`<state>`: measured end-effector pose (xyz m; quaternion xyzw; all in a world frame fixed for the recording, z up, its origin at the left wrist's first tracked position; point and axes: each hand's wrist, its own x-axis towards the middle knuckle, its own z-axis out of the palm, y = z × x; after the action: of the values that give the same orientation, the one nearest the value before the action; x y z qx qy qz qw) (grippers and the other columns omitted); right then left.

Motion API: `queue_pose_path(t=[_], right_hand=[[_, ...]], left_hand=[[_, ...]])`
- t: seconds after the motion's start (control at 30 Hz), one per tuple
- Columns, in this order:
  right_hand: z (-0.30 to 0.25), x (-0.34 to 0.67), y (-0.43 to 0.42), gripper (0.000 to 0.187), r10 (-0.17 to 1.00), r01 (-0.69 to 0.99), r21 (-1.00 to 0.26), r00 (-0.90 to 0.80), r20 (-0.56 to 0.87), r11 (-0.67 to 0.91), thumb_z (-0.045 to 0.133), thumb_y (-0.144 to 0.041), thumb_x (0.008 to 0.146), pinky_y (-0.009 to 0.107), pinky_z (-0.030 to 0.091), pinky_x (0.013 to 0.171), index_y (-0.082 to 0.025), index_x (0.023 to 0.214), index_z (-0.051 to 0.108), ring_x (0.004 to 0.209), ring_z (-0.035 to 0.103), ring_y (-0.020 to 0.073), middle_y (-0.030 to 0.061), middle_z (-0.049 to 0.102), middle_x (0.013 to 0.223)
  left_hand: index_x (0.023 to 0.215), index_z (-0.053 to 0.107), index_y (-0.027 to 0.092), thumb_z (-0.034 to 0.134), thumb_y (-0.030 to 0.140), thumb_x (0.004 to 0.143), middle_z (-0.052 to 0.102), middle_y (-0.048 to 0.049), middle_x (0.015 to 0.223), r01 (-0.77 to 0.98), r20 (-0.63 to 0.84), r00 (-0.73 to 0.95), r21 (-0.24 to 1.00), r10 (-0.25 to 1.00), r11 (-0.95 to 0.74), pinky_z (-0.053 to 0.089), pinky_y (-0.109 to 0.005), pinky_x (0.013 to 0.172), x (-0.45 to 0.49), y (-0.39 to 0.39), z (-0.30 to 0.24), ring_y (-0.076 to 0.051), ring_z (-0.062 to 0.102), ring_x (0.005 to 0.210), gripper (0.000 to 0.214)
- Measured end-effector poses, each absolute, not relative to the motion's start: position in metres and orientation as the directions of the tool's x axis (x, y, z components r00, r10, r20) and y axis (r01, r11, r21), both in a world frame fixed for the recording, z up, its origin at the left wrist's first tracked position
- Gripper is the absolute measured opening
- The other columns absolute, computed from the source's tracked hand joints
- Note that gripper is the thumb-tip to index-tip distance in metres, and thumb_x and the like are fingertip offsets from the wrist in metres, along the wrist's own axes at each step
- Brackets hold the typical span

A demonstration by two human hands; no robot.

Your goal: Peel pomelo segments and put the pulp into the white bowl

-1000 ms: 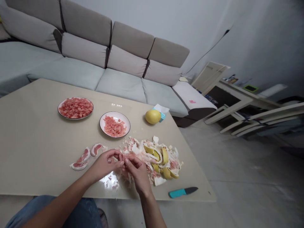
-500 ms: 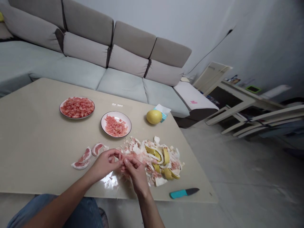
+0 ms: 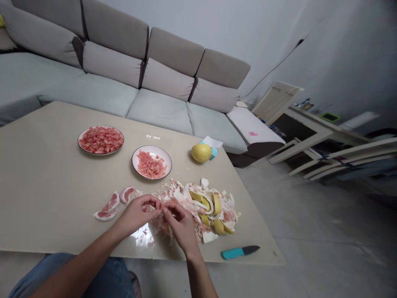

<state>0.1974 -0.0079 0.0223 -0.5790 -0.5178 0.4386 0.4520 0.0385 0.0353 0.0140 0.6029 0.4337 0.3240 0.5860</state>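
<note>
My left hand [image 3: 138, 214] and my right hand [image 3: 182, 227] meet fingertip to fingertip above the table's near side. Both are closed in a pinch on a small pinkish pomelo piece, mostly hidden by the fingers. Left of them lie several pomelo segments [image 3: 112, 203] with white membrane on. Beside and beneath the right hand spreads a heap of pomelo peel and membrane scraps [image 3: 214, 207]. Beyond the hands, a white plate [image 3: 164, 155] carries some loose pink pulp [image 3: 150, 165]. Farther left, another plate [image 3: 80, 142] is piled with pulp [image 3: 101, 140].
A knife [image 3: 240, 251] with a turquoise handle lies near the table's front right edge. One whole yellow pomelo [image 3: 201, 153] rests against a tissue pack [image 3: 214, 145] at the far right. Behind the table [image 3: 56, 178] stands a grey sofa [image 3: 159, 111].
My right hand has shifted and turned slightly, its wrist a little farther right. The fingertips still meet at nearly the same spot. Plates, segments and knife stay put.
</note>
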Motion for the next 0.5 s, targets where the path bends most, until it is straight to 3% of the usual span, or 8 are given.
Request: queue_pose_path(t=[0.1, 0.27, 0.5], right_hand=[[0.0233, 0.1956, -0.0090, 0.022, 0.987, 0.228, -0.973, 0.161, 0.004, -0.033, 0.068, -0.036, 0.079, 0.023, 0.047, 0.060, -0.018, 0.092, 0.066, 0.066, 0.059, 0.0150, 0.0020, 0.066, 0.077], [0.0216, 0.1927, -0.0122, 0.016, 0.978, 0.295, -0.955, 0.205, 0.045, -0.018, 0.066, -0.034, 0.079, 0.021, 0.043, 0.053, -0.018, 0.080, 0.064, 0.057, 0.052, 0.0119, -0.0005, 0.061, 0.068], [0.0167, 0.1904, -0.0120, 0.015, 0.975, 0.366, -0.930, 0.209, 0.078, -0.004, 0.063, -0.031, 0.080, 0.024, 0.048, 0.058, -0.017, 0.083, 0.068, 0.061, 0.059, 0.0143, 0.0031, 0.069, 0.075]], left_hand=[[0.080, 0.064, 0.017, 0.064, 0.030, 0.073, 0.060, 0.0007, 0.077, 0.128, -0.107, 0.411, 0.990, 0.905, 0.058, 0.032, -0.021, 0.054, 0.0386, 0.0353, 0.0138, -0.010, 0.040, 0.057, 0.015], [0.081, 0.064, 0.017, 0.064, 0.030, 0.073, 0.059, 0.0020, 0.073, 0.155, -0.099, 0.378, 0.987, 0.920, 0.043, 0.029, -0.021, 0.051, 0.0389, 0.0343, 0.0149, -0.010, 0.037, 0.053, 0.015], [0.081, 0.065, 0.019, 0.062, 0.026, 0.074, 0.058, 0.0027, 0.069, 0.264, -0.021, 0.329, 0.962, 0.944, -0.070, 0.029, -0.021, 0.051, 0.0391, 0.0315, 0.0178, -0.011, 0.039, 0.053, 0.011]])
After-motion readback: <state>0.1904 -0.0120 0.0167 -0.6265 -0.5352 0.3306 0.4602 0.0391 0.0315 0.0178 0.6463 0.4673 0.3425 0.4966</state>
